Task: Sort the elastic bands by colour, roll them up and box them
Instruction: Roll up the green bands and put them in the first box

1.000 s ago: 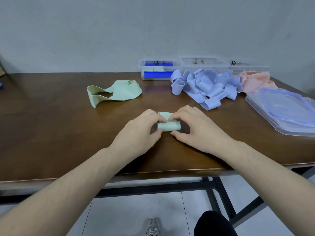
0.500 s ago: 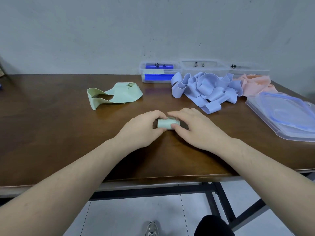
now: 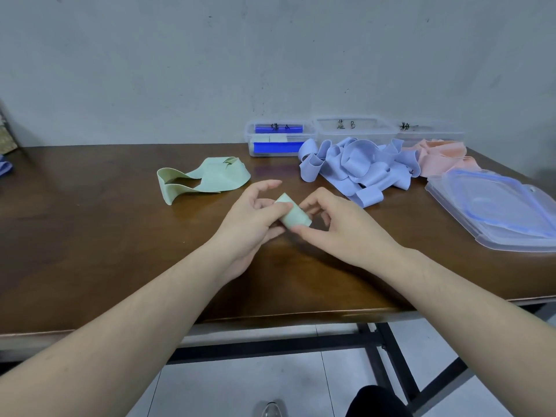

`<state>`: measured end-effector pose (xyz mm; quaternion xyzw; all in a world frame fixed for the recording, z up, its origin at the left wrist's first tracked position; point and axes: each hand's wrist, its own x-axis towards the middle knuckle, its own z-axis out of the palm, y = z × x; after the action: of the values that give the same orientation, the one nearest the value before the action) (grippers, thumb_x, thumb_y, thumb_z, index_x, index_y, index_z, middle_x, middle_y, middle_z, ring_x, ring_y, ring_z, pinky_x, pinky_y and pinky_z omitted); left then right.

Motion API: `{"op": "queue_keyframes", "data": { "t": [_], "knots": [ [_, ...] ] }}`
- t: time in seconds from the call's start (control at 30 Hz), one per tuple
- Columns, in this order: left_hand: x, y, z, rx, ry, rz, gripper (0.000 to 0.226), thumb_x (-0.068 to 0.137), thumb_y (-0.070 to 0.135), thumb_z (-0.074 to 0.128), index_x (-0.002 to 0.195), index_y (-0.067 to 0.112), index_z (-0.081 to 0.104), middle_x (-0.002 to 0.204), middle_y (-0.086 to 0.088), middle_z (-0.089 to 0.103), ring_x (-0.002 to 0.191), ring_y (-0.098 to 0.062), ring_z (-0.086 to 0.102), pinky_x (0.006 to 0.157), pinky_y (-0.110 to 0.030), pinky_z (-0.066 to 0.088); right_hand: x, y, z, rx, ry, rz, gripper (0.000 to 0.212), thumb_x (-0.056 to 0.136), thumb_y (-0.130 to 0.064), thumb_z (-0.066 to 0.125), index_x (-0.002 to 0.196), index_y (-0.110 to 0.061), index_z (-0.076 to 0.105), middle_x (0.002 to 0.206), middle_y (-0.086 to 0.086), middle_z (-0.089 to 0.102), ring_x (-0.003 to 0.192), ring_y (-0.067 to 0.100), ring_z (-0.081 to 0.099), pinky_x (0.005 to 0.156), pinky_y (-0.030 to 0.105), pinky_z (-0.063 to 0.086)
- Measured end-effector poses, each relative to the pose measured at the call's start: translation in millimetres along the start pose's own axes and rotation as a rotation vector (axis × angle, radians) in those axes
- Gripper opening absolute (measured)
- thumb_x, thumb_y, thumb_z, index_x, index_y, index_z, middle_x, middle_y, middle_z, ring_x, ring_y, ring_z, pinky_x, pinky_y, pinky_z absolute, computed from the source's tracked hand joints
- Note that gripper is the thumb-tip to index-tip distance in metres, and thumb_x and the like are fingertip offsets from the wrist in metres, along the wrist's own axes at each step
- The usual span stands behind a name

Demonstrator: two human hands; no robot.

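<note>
Above the brown wooden worktop, my left hand and right hand pinch the pale green rolled elastic band; fingers curled round it.

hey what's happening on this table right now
A person is sorting elastic bands. The left hand grips a rolled green band, and the right hand touches its near end. One loose green band lies on the table; blue bands and pink bands are piled in front of three clear boxes. Lids lie at the right.
</note>
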<state>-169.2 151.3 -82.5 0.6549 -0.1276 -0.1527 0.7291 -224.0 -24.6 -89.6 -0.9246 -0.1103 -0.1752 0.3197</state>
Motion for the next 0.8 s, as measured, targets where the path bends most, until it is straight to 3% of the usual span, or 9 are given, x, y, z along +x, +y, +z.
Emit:
{"op": "queue_keyframes", "data": {
  "t": [0.2,0.37,0.47,0.53,0.63,0.8],
  "knots": [
    [-13.8,6.9,14.7,-0.013,0.032,-0.007,0.043,0.093,0.011,0.066,0.128,0.035,0.056,0.116,-0.003,0.064,0.108,-0.02,0.067,0.093,-0.043,0.057,-13.1,-6.4,-9.2,-0.071,-0.011,-0.006,0.048,0.076,-0.05,0.082,0.107,-0.035,0.048,0.095,-0.018,0.053,0.091,0.001,0.052,0.075,0.02,0.045],
    [-30.9,7.2,26.4,-0.011,-0.057,0.006,0.036,0.094,0.01,0.063,0.125,0.03,0.059,0.111,-0.006,0.07,0.101,-0.019,0.071,0.089,-0.042,0.058,-26.9,-14.8,-22.7,-0.02,0.026,-0.032,0.077,0.071,-0.047,0.087,0.133,-0.035,0.043,0.116,-0.034,0.041,0.108,-0.02,0.041,0.086,0.003,0.036],
    [-40.0,7.2,34.9,-0.011,-0.113,0.012,0.035,0.095,0.009,0.062,0.125,0.027,0.057,0.106,-0.006,0.073,0.102,-0.023,0.071,0.091,-0.043,0.057,-33.9,-19.5,-25.1,-0.002,-0.049,-0.093,0.077,0.073,-0.045,0.086,0.138,-0.038,0.044,0.129,-0.029,0.05,0.12,-0.002,0.048,0.098,0.019,0.043],
    [-45.1,7.0,40.1,-0.009,-0.142,0.01,0.038,0.095,0.007,0.06,0.127,0.027,0.056,0.106,-0.008,0.073,0.102,-0.026,0.07,0.086,-0.043,0.055,-39.3,-21.0,-27.2,-0.037,-0.055,-0.083,0.073,0.075,-0.047,0.083,0.138,-0.036,0.047,0.129,-0.025,0.052,0.119,0.003,0.048,0.099,0.028,0.046],
    [-52.9,7.3,46.2,-0.031,-0.177,-0.015,0.045,0.092,0.006,0.066,0.13,0.027,0.054,0.111,-0.011,0.071,0.097,-0.022,0.071,0.074,-0.035,0.056,-46.8,-21.7,-32.0,-0.022,-0.027,-0.062,0.069,0.077,-0.043,0.083,0.136,-0.035,0.048,0.129,-0.025,0.052,0.119,0.0,0.046,0.099,0.025,0.044],
    [-63.1,10.5,54.7,-0.06,-0.209,-0.016,0.052,0.089,0.003,0.069,0.129,0.031,0.05,0.114,-0.008,0.072,0.1,-0.021,0.071,0.077,-0.035,0.056,-56.3,-23.1,-37.9,0.067,0.003,-0.025,0.074,0.078,-0.038,0.083,0.14,-0.039,0.043,0.132,-0.026,0.051,0.122,-0.003,0.047,0.099,0.019,0.043]
  ]
}}
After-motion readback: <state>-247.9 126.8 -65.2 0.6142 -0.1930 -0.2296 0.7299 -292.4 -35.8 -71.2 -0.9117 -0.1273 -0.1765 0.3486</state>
